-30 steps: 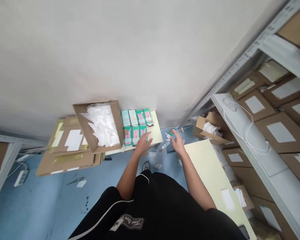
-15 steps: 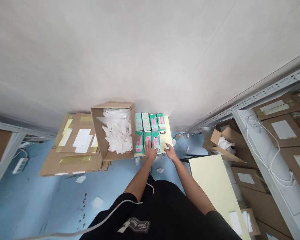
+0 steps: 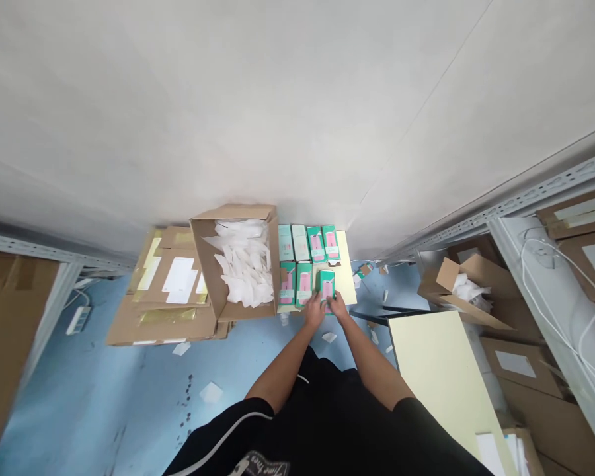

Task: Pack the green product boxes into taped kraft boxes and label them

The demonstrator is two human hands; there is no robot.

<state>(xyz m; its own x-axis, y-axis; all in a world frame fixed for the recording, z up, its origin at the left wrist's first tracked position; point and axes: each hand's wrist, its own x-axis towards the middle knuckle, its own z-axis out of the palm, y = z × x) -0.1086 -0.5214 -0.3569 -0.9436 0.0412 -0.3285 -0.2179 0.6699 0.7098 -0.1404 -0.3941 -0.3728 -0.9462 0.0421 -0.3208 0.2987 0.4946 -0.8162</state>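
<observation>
Both my hands are at the near end of a small green box with a pink phone-shaped print. My left hand grips its left side, and my right hand closes round the right side. The box is slightly apart from the others, and my fingers cover its lower part. To its left lie two more green boxes of the same kind. Behind them stands a row with two pale mint boxes and two green-and-pink ones. All are on a cream tabletop.
An open carton full of white packets stands left of the boxes. Flattened cardboard lies farther left. At right are another cream table, an open carton and a shelf post. Paper scraps litter the blue floor.
My right hand has come in from the right to the box. One green box of the near row has shifted right, away from its neighbours, with both hands now on it. The view has shifted slightly.
</observation>
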